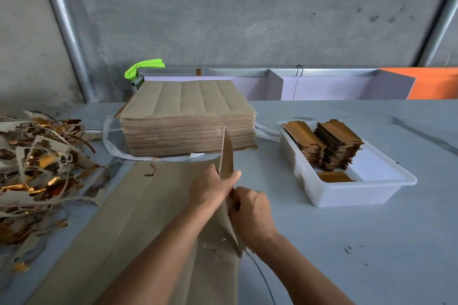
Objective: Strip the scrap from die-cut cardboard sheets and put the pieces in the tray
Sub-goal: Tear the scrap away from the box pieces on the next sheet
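At the far left of the table (pixel 347 218) lies a loose heap of scrap (pixel 37 168): torn grey strips mixed with shiny gold pieces. Next to it, a flat die-cut cardboard sheet (pixel 124 218) lies brown side up and reaches from the near edge toward the middle of the table. Behind this sheet stands a tall stack of sheets (pixel 188 126), with a white strap (pixel 111 141) lying loose around its base. A bright green object (pixel 142 67) shows behind the stack, beside a metal rail.

The left hand (pixel 210 188) is over the right part of the flat sheet, and its grip is closed on a cardboard strip (pixel 226 153): the thumb and the fingers pinch the strip, which stands almost upright above the hand. Just beside it, the right hand (pixel 250 213) has its fingers curled, and its grip holds the edge of the same strip lower down, where the cardboard is torn away from the sheet. The two hands are almost touching.

To the right, well apart from the hands, stands a white plastic tray (pixel 347 195). Two piles of finished gold pieces (pixel 334 146) sit in its far half, and one single gold piece (pixel 335 177) lies flat in the near half. An orange panel (pixel 433 84) is at the far right, behind the table
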{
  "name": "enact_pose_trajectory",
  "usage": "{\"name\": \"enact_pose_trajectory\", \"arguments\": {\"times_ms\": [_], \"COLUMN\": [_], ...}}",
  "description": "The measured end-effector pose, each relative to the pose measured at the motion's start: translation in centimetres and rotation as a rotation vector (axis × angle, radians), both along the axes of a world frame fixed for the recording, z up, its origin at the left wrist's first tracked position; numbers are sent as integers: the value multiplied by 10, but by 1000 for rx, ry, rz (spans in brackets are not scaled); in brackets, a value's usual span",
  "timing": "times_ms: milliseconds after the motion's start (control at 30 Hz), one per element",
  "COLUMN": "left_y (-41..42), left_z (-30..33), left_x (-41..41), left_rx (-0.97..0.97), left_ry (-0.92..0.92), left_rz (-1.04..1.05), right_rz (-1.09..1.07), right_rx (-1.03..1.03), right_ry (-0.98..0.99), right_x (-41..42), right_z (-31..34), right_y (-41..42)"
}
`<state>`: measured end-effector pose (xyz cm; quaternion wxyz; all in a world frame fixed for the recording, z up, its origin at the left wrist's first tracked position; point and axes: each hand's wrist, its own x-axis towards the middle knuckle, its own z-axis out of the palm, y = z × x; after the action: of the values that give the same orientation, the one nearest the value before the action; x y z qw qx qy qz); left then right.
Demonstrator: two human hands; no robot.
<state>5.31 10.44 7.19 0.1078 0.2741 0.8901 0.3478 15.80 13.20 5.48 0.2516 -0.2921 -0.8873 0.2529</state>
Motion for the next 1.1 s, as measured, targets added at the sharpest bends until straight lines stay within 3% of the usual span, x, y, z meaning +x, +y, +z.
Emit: {"name": "enact_pose_trajectory", "arguments": {"times_ms": [100, 267, 333, 433, 567, 700, 867, 967, 1100], "left_y": [0, -18, -25, -33, -36, -33, -31, -30, -31], "left_z": [-4, -21, -22, -21, -19, -13, -10, -8, -6], "left_x": [-16, -25, -28, -31, -30, -20, -8, 4, 12], "left_rx": [74, 341, 364, 353, 423, 535, 492, 562, 672], "left_ry": [27, -226, -214, -189, -207, -236, -320, -418, -530], "left_rz": [25, 187, 214, 167, 107, -19, -244, -276, -230], "right_rz": [-43, -331, -401, -471, -435, -350, -255, -174, -111], "right_rx": [-105, -638, -833, -947, -801, -443, -127, -100, -280], "right_ry": [60, 178, 281, 447, 535, 369, 227, 172, 261], "right_x": [2, 20, 29, 42, 49, 36, 11, -1, -4], "right_z": [-3, -10, -15, -18, -11, 7, 23, 25, 23], "right_y": [1, 22, 26, 34, 42, 42, 33, 31, 28]}}
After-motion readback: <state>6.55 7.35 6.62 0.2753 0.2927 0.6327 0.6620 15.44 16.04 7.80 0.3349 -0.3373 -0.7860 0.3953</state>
